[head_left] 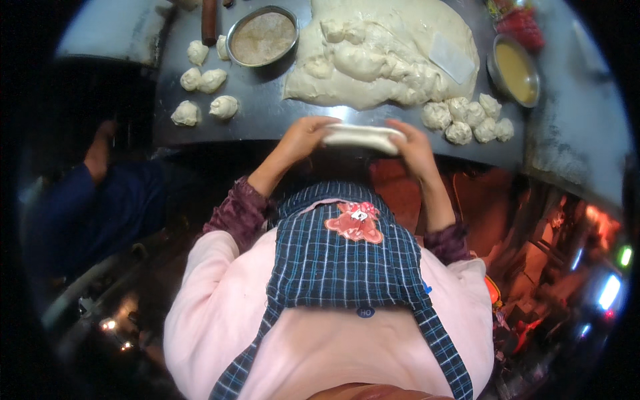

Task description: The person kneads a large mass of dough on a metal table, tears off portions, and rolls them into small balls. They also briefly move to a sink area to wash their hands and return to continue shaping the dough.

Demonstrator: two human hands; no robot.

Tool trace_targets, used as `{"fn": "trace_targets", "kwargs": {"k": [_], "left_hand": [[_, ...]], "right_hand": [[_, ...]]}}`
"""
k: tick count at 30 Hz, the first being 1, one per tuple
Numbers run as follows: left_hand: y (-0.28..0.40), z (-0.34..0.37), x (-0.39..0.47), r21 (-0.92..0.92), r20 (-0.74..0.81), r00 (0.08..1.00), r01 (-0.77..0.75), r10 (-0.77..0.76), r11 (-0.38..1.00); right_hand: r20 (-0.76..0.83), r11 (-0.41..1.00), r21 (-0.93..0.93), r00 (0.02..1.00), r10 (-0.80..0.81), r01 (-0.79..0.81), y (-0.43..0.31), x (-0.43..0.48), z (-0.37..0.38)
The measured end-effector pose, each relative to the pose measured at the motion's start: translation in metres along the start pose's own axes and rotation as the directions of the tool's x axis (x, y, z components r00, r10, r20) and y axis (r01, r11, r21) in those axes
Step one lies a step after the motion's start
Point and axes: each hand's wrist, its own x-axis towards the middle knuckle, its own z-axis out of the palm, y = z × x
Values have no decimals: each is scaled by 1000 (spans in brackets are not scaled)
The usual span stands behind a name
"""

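A stretched strip of pale dough spans the gap between my two hands, slightly blurred, at the near edge of the metal table. My left hand grips its left end, and my right hand has hold of the right end. Just beyond lies a large mass of soft dough, lumpy along its near side. A white flat scraper rests on the right part of that mass. Several rough dough balls cluster to the right of my right hand.
More dough balls sit at the left, near a rolling pin and a metal bowl with brownish contents. A second bowl holds yellowish liquid, beside a red package. Another person's arm shows at far left.
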Motion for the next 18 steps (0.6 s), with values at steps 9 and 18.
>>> {"fn": "trace_targets", "kwargs": {"k": [9,18], "left_hand": [[-23,53,19,897,79,876,-270,475,350],[-76,52,12,842,-166,814,-177,557,510]], "right_hand": [[79,461,-849,924,-375,260,47,-21,55],[-45,965,244,995,-88,96,-13,-11,28]]}}
